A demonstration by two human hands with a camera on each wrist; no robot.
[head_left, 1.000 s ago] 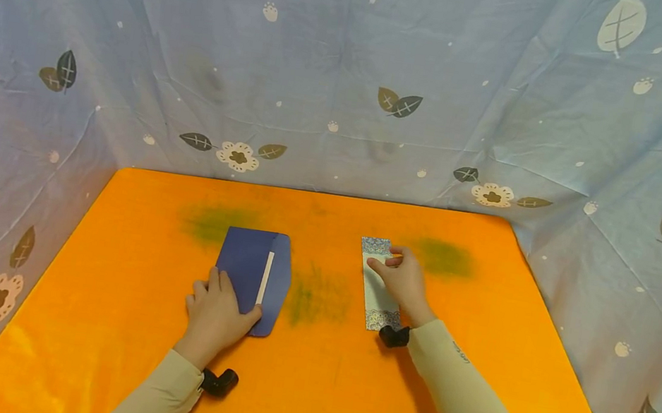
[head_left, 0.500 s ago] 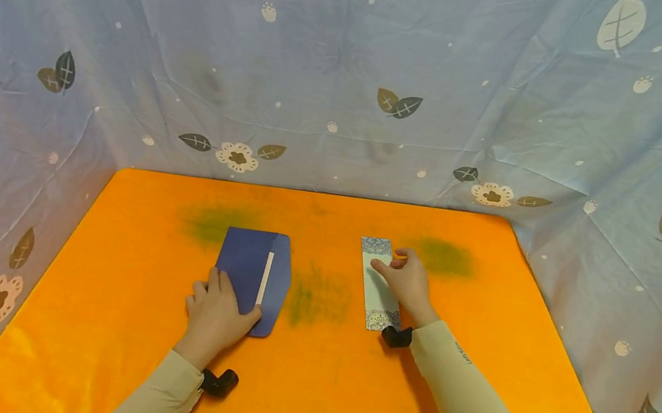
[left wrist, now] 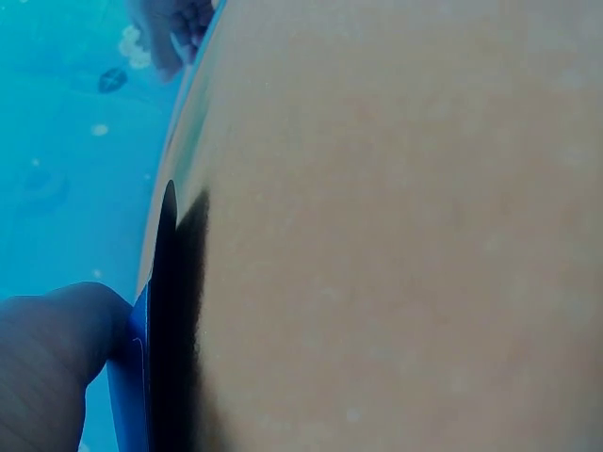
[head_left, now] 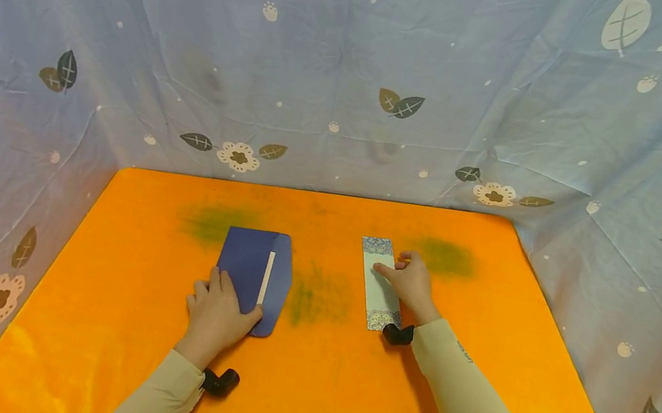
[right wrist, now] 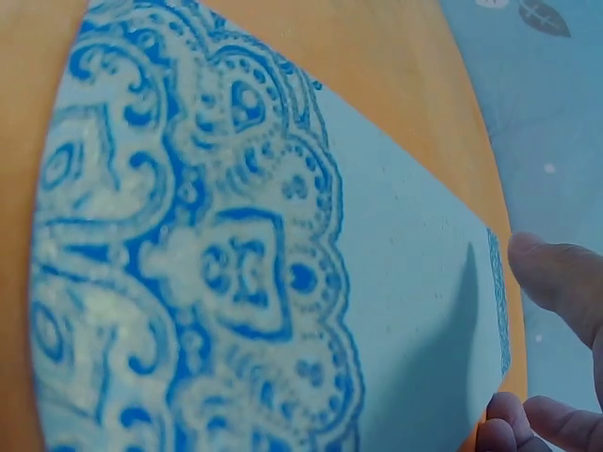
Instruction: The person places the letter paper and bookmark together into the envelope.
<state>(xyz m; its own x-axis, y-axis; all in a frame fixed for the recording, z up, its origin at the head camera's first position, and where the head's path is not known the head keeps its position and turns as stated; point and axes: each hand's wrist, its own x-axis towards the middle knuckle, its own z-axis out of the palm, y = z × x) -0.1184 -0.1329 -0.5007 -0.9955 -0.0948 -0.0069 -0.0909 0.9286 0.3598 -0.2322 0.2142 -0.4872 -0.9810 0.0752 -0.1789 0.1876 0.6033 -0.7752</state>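
A dark blue envelope (head_left: 247, 251) lies at the left of the table with its flap to the right; a narrow white strip (head_left: 266, 275) shows along the fold. My left hand (head_left: 219, 311) rests on its lower part, thumb on the flap side. In the left wrist view the thumb (left wrist: 66, 330) presses the blue paper. To the right lies a pale card (head_left: 379, 289) with blue lace bands at both ends. My right hand (head_left: 412, 283) is over its right edge. In the right wrist view the thumb (right wrist: 556, 273) is held above the card, with fingertips (right wrist: 504, 419) low beside its edge.
An orange cloth (head_left: 304, 388) with greenish smudges covers the table. A pale blue curtain (head_left: 340, 58) with leaves and flowers stands behind and at both sides. Black wrist cameras hang below both sleeves, the right one (head_left: 398, 334) overlapping the card's near end.
My right hand has shifted slightly right and toward me, its thumb drawing back across the card. The left hand, envelope and card stay where they were.
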